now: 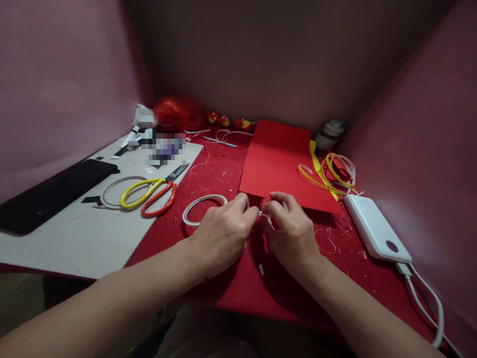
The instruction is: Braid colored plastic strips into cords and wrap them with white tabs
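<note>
My right hand [290, 226] is closed around a small red ridged roll [265, 201], mostly hidden behind the fingers. Close against it, my left hand [225, 228] pinches a thin white strip [261, 214] between thumb and forefinger; the strip's far end is too small to make out. Just beyond both hands lies a red corrugated sheet [279, 159]. A roll of white tape [187, 211] rests beside my left hand. On the table below the hands is a small white scrap [261, 269].
Scissors [149, 196] with yellow and red handles lie on a grey board [97, 253], near a black phone-like slab [55, 194]. Right of the sheet are curled yellow strips [330, 171] and a white power bank [376, 228] with a cable. A red plastic bag [179, 112] and a bottle [330, 134] stand behind.
</note>
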Available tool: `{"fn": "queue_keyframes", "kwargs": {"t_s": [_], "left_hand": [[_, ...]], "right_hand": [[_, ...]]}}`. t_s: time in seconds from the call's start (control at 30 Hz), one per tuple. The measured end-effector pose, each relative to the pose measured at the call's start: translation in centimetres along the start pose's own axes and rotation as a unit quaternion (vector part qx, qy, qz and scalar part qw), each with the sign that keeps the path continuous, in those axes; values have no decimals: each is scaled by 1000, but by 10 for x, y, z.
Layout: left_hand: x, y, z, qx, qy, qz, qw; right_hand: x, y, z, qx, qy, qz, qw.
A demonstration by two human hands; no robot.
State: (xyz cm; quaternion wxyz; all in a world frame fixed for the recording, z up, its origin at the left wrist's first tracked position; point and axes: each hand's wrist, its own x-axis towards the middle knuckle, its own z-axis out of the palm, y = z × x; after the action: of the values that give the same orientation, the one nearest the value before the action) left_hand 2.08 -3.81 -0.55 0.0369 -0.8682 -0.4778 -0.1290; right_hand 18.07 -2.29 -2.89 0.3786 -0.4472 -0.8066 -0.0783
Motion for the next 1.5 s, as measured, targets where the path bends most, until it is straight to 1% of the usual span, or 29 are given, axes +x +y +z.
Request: {"fn": "queue_keyframes", "kwargs": {"t_s": [0.23,0.47,0.77,0.9,1.27,1.37,1.5], "left_hand": [[0,0,0,7,11,11,1000],[1,1,-2,17,3,15,1000],[-1,-1,4,30,25,23,999],[-1,-2,4,20,20,24,999],[-2,-1,1,2,27,21,999],[-2,0,1,-12,38,23,999],[-1,1,-1,-35,66,36,997]], "right_hand": [[0,0,0,3,-9,6,1000],[-1,0,0,-7,-18,3,1000],[-1,1,-1,-3,-23,-2,1000],[0,0,-2,-2,-27,1,1000],[1,2,-3,6,-1,-2,1000],[1,2,-4,-1,18,-14,1000],[2,1,-6,0,49,-32,998]]}}
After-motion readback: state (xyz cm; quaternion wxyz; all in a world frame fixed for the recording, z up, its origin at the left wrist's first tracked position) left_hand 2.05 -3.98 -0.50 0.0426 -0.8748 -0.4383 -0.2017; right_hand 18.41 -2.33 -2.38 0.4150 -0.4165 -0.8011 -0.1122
